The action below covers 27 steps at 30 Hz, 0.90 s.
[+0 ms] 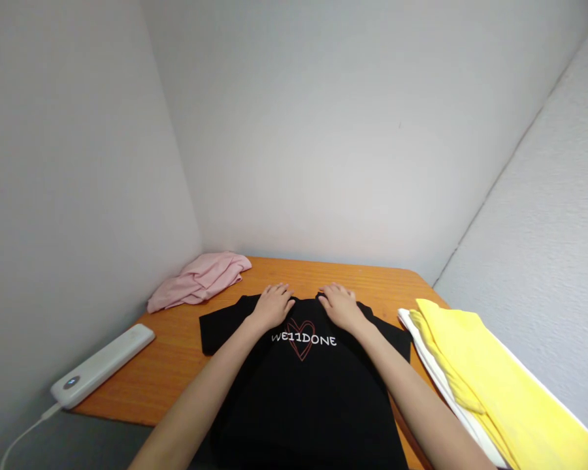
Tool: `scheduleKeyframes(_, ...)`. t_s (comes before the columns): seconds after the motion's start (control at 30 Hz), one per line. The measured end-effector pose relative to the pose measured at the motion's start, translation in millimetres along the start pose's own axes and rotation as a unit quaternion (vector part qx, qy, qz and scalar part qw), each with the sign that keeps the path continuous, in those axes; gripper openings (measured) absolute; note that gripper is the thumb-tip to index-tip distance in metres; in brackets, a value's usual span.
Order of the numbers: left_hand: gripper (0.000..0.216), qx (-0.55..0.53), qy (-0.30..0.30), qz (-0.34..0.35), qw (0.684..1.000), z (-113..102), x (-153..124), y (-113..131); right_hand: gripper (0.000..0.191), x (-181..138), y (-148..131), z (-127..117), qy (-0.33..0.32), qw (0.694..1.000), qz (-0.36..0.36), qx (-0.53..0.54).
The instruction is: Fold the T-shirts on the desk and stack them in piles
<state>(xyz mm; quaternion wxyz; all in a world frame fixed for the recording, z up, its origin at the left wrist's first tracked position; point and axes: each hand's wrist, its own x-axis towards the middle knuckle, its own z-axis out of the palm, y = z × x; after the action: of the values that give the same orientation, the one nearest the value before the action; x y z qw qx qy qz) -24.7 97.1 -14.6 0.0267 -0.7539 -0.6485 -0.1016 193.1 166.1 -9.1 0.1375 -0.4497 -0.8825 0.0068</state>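
Note:
A black T-shirt (301, 398) lies spread on the wooden table, its collar toward the wall and its lower part reaching the near edge. White "WE11DONE" lettering over a red heart outline shows on its chest. My left hand (273, 307) rests flat on the left shoulder area beside the collar, fingers stretched out. On the opposite side of the collar, my right hand (340, 305) lies palm down with its fingers extended over the shirt's top edge. Both short sleeves stick out sideways past my forearms.
Crumpled pink cloth (200, 277) sits at the back left of the table (372, 277). A white power bank (102, 365) with a cable lies along the left edge. Folded yellow cloth (500, 372) is stacked over white cloth (428, 356) on the right. Walls enclose the table.

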Motion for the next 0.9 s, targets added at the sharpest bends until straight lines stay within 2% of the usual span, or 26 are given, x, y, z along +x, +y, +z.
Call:
scheduleKeyframes(0.1,0.052,0.001,-0.024,-0.023,0.999,31.7,-1.7,5.6,0.036,0.0,-4.0,34.9,-0.005,0.998,-0.057,-0.001)
scheduleKeyframes(0.23,0.062,0.026,0.013,-0.065,0.997,60.3,-21.4,8.5,0.038,-18.9,-2.1,63.1,0.05,0.997,-0.051,0.002)
scheduleKeyframes(0.33,0.061,0.034,0.047,-0.069,0.996,60.6,-27.9,9.8,0.036,-24.6,-2.0,62.2,0.067,0.996,-0.062,0.009)
scheduleKeyframes(0.47,0.056,0.015,0.054,-0.028,0.998,54.8,-22.6,5.4,0.042,-18.0,0.8,59.1,0.026,0.995,-0.096,0.022)
scheduleKeyframes(0.7,0.067,0.007,0.012,-0.069,0.998,64.9,17.1,-15.5,0.053,20.1,17.9,75.4,0.0,0.999,-0.008,-0.04)
scheduleKeyframes(0.9,0.069,0.012,0.015,-0.052,0.998,70.1,33.3,-26.1,0.056,40.0,27.1,86.7,-0.012,0.998,-0.01,-0.066)
